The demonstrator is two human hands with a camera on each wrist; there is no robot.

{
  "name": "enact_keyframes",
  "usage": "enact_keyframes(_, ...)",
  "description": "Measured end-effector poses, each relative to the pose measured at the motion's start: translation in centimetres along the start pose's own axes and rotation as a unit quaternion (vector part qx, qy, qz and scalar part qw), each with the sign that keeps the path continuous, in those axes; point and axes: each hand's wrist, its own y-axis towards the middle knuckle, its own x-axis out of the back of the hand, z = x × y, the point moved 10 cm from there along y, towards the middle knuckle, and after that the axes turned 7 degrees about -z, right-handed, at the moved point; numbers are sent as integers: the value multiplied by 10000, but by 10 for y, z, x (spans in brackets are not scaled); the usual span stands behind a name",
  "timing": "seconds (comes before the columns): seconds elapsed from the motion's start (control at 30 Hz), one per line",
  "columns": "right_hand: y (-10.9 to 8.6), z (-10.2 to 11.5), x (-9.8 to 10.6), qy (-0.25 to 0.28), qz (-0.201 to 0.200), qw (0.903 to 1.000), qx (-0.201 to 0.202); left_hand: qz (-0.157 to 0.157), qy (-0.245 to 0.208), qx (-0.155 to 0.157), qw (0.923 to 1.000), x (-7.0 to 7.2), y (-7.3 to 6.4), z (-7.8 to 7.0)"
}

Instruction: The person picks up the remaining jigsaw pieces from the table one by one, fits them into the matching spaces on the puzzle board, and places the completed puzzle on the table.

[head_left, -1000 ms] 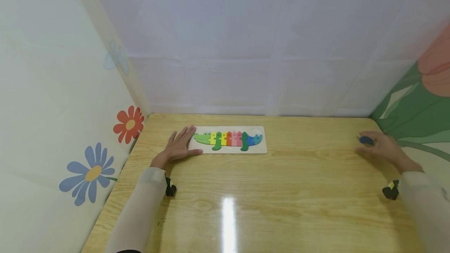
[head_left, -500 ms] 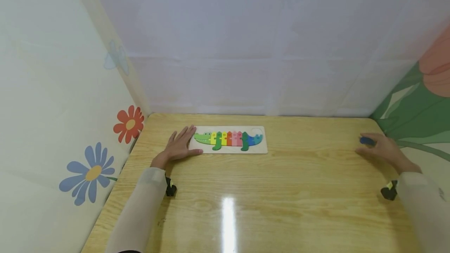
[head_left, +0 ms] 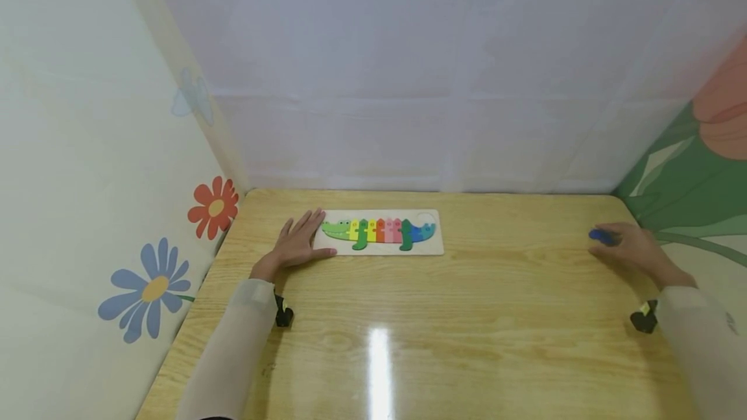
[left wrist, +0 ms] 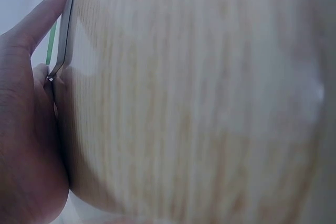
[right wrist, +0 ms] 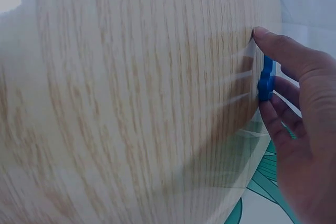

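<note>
A pale wooden board [head_left: 385, 251] with a colourful crocodile puzzle [head_left: 379, 231] lies at the far side of the table. My left hand [head_left: 296, 244] rests at its left end, fingers spread, with thumb and fingertips on the board's edges. In the left wrist view the thumb [left wrist: 39, 17] lies along the board's side. At the table's far right, my right hand [head_left: 630, 248] holds a small blue puzzle piece [head_left: 604, 236] between thumb and fingers. The right wrist view shows this blue piece [right wrist: 266, 80] edge-on, close over the tabletop, with the thumb tip above it.
The wooden table [head_left: 496, 316] has its back edge against a white cloth wall [head_left: 362, 115]. Flower-printed sheets stand at left and right; the right hand is near the right one [head_left: 677, 174]. A pale round outline [head_left: 425, 218] shows near the board's upper right corner.
The blue piece has turned in my right hand and now sticks out further left past the fingertips. The right wrist has shifted slightly left. My left hand and the board stay put.
</note>
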Motion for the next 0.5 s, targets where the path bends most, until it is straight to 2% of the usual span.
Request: enact_keyframes(0.5, 7, 1, -6, 11, 96, 9999, -34, 13, -67, 0, 10000, 0, -1, -2)
